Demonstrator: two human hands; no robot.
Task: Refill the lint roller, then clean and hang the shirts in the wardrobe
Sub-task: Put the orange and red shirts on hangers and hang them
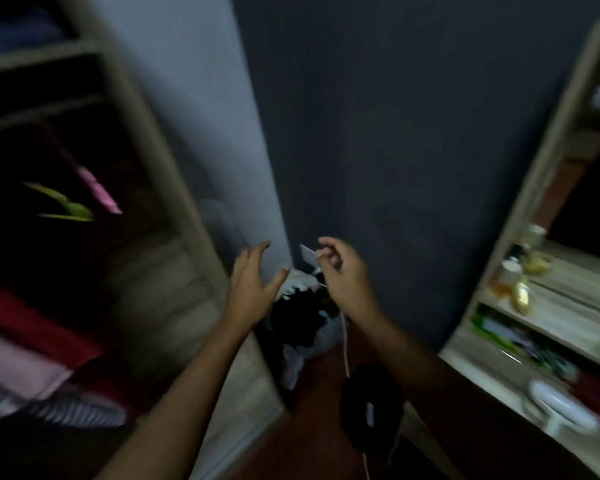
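Wardrobe (142, 133) open at far left, pale wood-grain frame, dark inside. Two plastic hangers up in it: one green (66, 207), one pink (99, 190), both motion-blurred. On its lower shelf, folded cloth: red (32, 323), pale pink (14, 368), and a black-and-white striped piece (70, 408) at the front edge.

Left hand (253, 282) spread, fingers apart and slightly bent, holding nothing. Right hand (343, 271) pinches a small flat white slip (308, 256) between thumb and forefinger; cannot tell what the slip is. Thin white cord (345, 344) hangs below that hand toward a rounded black object (371, 407).

Between the hands, in the corner of the dark matte wall (413, 133), a crumpled black-and-white cloth heap (302, 306) lies on the red-brown floor (319, 393).

Right: pale wooden shelf unit (520, 209); amber jars (510, 275) at one shelf's left edge, smooth white oblong object (561, 407) lower down.
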